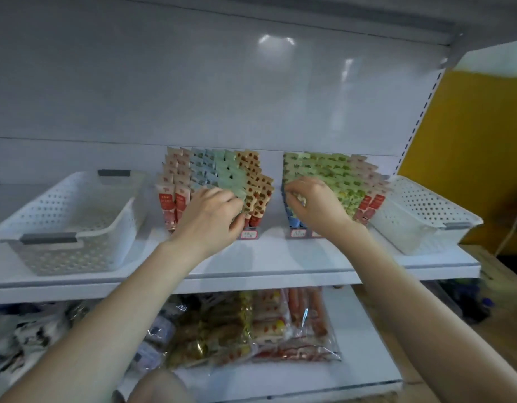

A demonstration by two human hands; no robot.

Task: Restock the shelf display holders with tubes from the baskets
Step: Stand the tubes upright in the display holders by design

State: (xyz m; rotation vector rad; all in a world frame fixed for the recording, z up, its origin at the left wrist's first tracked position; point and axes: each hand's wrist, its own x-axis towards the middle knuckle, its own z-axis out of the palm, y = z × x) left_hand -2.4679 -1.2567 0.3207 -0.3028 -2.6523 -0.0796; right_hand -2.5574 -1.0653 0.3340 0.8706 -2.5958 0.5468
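Both hands work at the packed holders, with a basket at each end of the shelf (pixel 280 257).
Left basket (pixel 68 216) shows no tubes. The left hand (pixel 213 216) curls its fingers round front-row tubes (pixel 216 173) in the left holder (pixel 249 228) — likely squaring them upright. The right hand (pixel 312 205) pinches tubes at the right holder's (pixel 298 232) leftmost column — probably seating them. The right basket (pixel 420 210) sits just beside.

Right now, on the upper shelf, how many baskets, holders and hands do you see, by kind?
Baskets: 2 (left basket, right basket)
Holders: 2 (left holder, right holder)
Hands: 2 (left hand, right hand)
Total: 6
The tubes are too tightly packed to count.
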